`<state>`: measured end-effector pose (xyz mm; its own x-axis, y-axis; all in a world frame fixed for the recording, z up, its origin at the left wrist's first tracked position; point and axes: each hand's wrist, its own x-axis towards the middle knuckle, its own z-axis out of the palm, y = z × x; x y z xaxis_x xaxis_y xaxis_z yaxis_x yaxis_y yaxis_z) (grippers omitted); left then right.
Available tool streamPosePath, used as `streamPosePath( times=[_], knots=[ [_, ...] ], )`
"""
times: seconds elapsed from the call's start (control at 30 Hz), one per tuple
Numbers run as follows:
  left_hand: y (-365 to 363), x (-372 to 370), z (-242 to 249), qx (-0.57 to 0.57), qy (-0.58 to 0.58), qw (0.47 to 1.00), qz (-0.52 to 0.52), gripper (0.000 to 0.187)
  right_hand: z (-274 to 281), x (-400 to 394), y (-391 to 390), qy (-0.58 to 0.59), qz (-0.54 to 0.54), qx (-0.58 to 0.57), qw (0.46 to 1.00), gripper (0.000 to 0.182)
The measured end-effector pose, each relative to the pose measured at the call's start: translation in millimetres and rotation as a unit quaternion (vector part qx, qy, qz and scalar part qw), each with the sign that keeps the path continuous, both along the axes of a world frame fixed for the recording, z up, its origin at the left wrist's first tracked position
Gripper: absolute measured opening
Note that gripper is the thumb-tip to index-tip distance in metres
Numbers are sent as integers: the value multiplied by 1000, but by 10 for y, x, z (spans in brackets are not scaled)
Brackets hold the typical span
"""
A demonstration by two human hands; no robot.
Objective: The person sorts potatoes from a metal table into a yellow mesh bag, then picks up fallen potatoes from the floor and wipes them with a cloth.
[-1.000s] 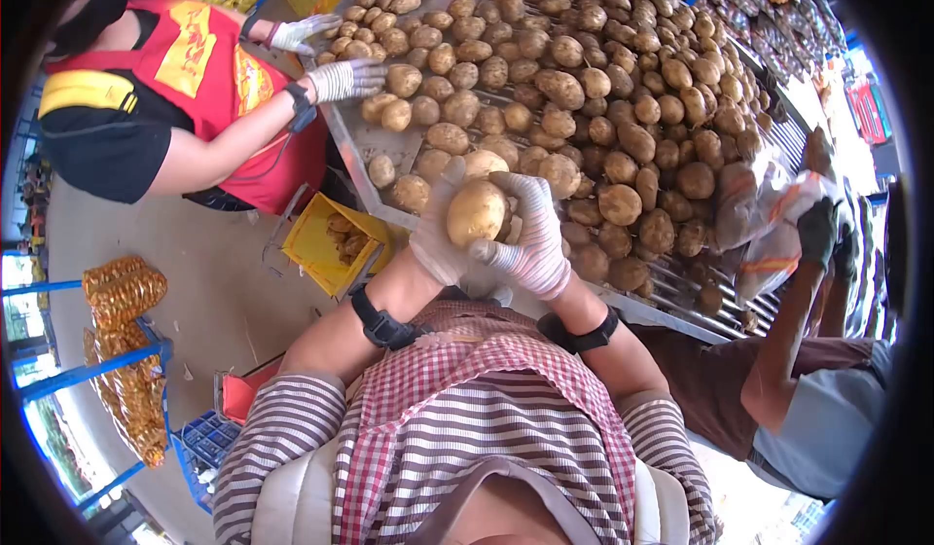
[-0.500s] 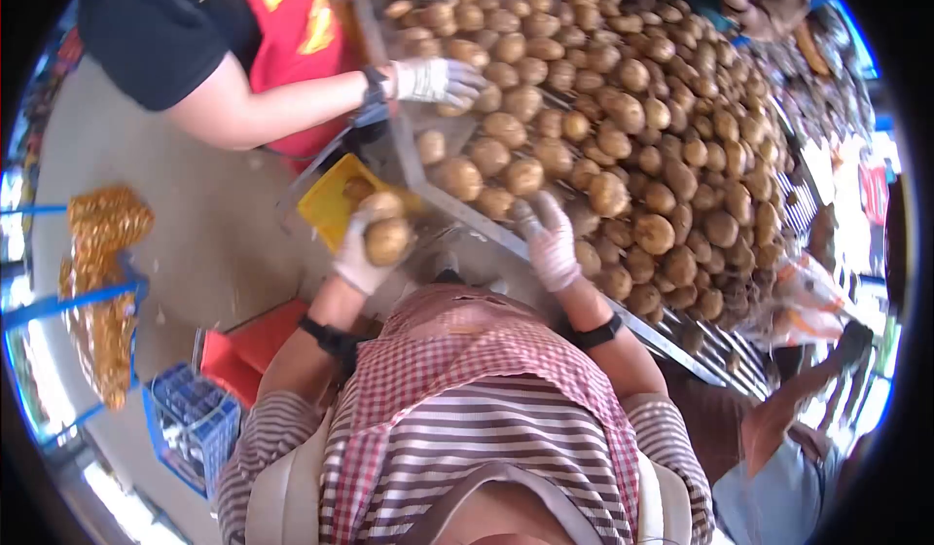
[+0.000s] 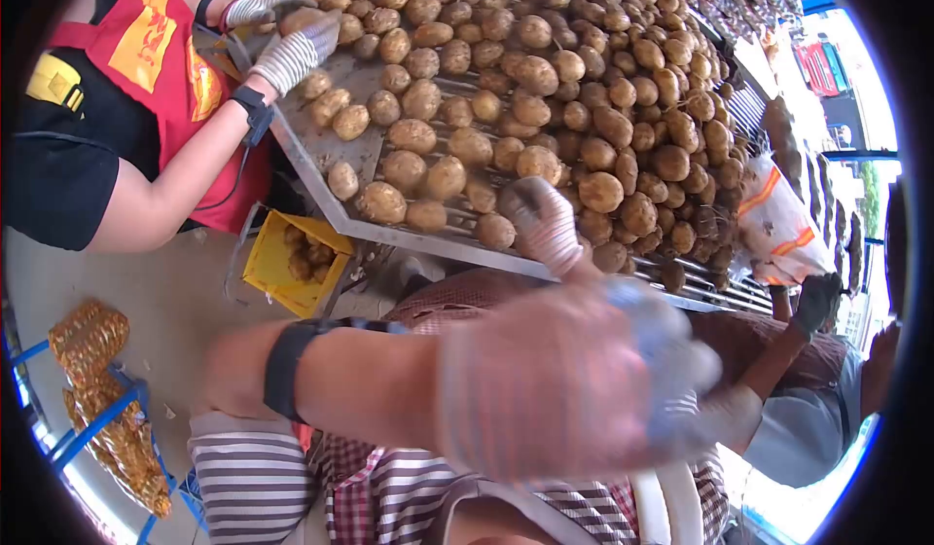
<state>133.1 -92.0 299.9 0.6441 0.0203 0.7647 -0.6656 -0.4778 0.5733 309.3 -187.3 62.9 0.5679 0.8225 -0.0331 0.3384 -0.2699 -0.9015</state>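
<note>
A worker's gloved left hand (image 3: 555, 380), blurred by motion, crosses in front of the striped shirt and checked apron, its grip too smeared to tell whether it is wide, narrow or holding anything. The gloved right hand (image 3: 547, 226) reaches over the near metal edge of the desk (image 3: 336, 148), among the potatoes (image 3: 533, 76) and close to those along the rim; whether its grip is closed on one cannot be told.

The potatoes lie heaped across the slatted surface, thinning toward the left corner, where plain metal shows between them. Open floor (image 3: 199, 297) lies left of the desk, between a yellow crate (image 3: 282, 287) and stacked mesh bags (image 3: 97, 350) on a blue frame (image 3: 97, 431). The crate, just off the corner, holds several potatoes. At the right end lies a white bag (image 3: 778, 224) with orange stripes, near a co-worker's dark-gloved hand (image 3: 817, 302).

At left, a co-worker in a red apron (image 3: 156, 68) has striped-gloved hands (image 3: 297, 55) at the desk; the lettering on its yellow patches is too small to read.
</note>
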Motion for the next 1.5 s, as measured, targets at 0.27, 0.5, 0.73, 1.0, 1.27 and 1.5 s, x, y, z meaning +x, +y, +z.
streamPosePath(
  times=[0.27,0.5,0.73,1.0,1.27,1.5],
  knots=[
    [-394,514,247,2,-175,981,-87,32,605,1892,72,-502,-94,-47,858,39],
    [184,988,-238,48,-101,987,-112,37,717,2918,251,-642,10,-332,691,47],
    [876,1455,-1358,-193,275,936,107,42,775,3113,316,-383,-66,-184,903,68],
    [969,1963,-1836,-280,336,895,90,59,980,2588,261,355,15,166,920,91],
    [656,2353,-1898,-470,226,853,7,114,804,2071,560,385,73,125,912,73],
    [868,2262,-1900,-261,211,915,222,53,671,1855,767,242,100,103,959,74]
  ],
)
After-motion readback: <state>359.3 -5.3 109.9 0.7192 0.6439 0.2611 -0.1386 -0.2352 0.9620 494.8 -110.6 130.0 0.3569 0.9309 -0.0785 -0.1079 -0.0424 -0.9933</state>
